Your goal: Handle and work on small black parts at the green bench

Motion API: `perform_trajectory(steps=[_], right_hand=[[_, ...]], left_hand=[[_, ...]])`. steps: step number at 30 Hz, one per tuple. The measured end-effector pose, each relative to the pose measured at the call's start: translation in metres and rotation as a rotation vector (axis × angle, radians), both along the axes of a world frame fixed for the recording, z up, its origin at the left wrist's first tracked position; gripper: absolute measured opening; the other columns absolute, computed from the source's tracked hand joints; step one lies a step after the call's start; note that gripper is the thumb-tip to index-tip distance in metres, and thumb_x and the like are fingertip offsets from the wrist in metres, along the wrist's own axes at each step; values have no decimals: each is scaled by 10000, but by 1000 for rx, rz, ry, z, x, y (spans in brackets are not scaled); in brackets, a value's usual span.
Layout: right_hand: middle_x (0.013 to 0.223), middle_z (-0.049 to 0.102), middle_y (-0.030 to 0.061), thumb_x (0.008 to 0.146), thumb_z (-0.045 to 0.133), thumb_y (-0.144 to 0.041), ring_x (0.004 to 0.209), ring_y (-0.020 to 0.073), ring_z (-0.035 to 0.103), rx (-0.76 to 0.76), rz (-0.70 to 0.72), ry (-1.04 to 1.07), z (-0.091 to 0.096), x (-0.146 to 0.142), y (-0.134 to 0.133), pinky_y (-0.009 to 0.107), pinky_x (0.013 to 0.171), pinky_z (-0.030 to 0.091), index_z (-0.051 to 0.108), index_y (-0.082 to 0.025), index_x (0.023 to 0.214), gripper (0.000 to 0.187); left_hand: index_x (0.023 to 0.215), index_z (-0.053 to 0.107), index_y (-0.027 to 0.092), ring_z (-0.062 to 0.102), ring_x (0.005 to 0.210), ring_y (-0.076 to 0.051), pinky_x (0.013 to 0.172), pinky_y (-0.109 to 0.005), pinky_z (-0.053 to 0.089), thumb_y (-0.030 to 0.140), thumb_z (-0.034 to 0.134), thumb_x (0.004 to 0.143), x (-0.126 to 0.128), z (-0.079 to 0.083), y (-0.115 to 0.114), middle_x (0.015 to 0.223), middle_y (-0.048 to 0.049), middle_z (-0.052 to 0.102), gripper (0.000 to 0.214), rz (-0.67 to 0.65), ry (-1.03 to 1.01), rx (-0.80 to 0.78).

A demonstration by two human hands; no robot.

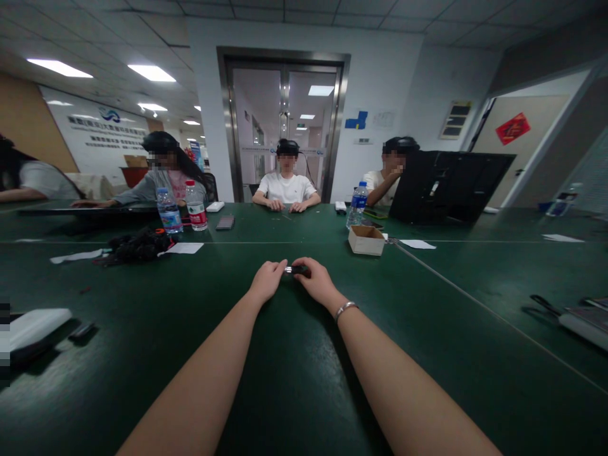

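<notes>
Head view: left hand (267,282) and right hand (315,280) meet over green desk (289,380), fingertips of both pinching small dark object (299,270) with silver end. Handling looks under way, object not yet set down; too small to tell what is finished. Open box (366,244) stands apart, ahead and rightward.

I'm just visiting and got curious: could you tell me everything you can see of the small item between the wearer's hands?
The small item has a dark, seemingly plastic body and a shiny, metal-looking end on the left. It lies roughly level, pointing sideways, over the green table. The right hand grips the dark body; the left hand's fingertips are at the shiny end. Finer details are too small to tell.
</notes>
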State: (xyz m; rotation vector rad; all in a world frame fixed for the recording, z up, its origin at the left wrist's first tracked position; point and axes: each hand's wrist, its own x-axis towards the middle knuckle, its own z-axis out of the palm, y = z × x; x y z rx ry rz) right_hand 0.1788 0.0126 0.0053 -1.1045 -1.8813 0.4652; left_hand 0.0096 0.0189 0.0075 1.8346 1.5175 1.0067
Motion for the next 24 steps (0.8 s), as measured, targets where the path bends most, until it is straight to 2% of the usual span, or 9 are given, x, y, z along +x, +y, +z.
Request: perform_trajectory(steps=[3, 5, 7, 11, 13, 16, 19, 22, 24], right_hand=[[931, 605, 16, 703, 605, -87, 829, 138, 561, 18, 4, 5, -1, 0, 1, 306, 776, 456, 629, -215, 938, 268], [929, 603, 16, 704, 603, -88, 817, 135, 560, 18, 2, 9, -1, 0, 1, 300, 767, 456, 629, -214, 937, 266], [928, 607, 18, 704, 601, -81, 825, 137, 561, 15, 3, 6, 0, 0, 0, 297, 770, 453, 629, -210, 937, 268], [927, 614, 25, 700, 599, -67, 847, 142, 561, 27, 5, -5, 1, -1, -1, 299, 789, 448, 628, -200, 934, 271], [935, 617, 26, 701, 600, -70, 851, 142, 561, 29, 1, 3, 0, 0, 0, 298, 790, 448, 627, -199, 935, 268], [937, 616, 22, 699, 604, -73, 847, 138, 562, 29, 2, 12, 0, 0, 1, 295, 785, 452, 626, -203, 940, 274], [929, 611, 19, 703, 603, -86, 838, 136, 563, 36, 10, 2, -1, 0, 2, 298, 784, 455, 629, -209, 940, 268], [930, 610, 20, 707, 602, -92, 831, 135, 563, 25, 6, 2, -2, 0, 2, 299, 779, 456, 630, -209, 941, 263], [934, 610, 19, 711, 602, -95, 824, 133, 562, 11, 10, 2, -2, 0, 1, 297, 771, 457, 630, -211, 945, 263]], left_hand=[[852, 630, 197, 548, 896, -185, 848, -328, 435, 417, 514, 798, 0, -2, 1, 999, -65, 538, 255, -28, -54, 58], [961, 601, 202, 558, 902, -171, 818, -300, 449, 374, 603, 743, -1, -4, 2, 1083, -67, 521, 278, -18, -134, 62], [957, 609, 184, 560, 902, -187, 789, -303, 455, 436, 561, 769, -1, -4, 3, 1058, -81, 540, 317, 1, -137, 30], [690, 640, 172, 559, 878, -222, 818, -347, 435, 510, 334, 864, 1, 0, 1, 848, -81, 573, 488, -28, 36, 18], [694, 633, 178, 559, 901, -214, 855, -345, 426, 455, 393, 856, 2, -1, 0, 875, -73, 575, 401, -52, 46, 69], [877, 614, 185, 567, 925, -183, 859, -315, 441, 343, 554, 780, 1, -6, 3, 1016, -69, 565, 195, -53, -81, 86], [944, 586, 196, 570, 936, -166, 852, -292, 442, 277, 598, 742, 0, -9, 5, 1042, -60, 584, 218, -95, -147, 66], [867, 611, 205, 572, 890, -174, 808, -287, 435, 364, 541, 785, -1, -4, 2, 943, -40, 621, 192, -114, -67, 74], [703, 618, 195, 573, 795, -188, 748, -296, 426, 489, 439, 824, 0, 1, -3, 811, -41, 625, 365, -54, 27, 51]])
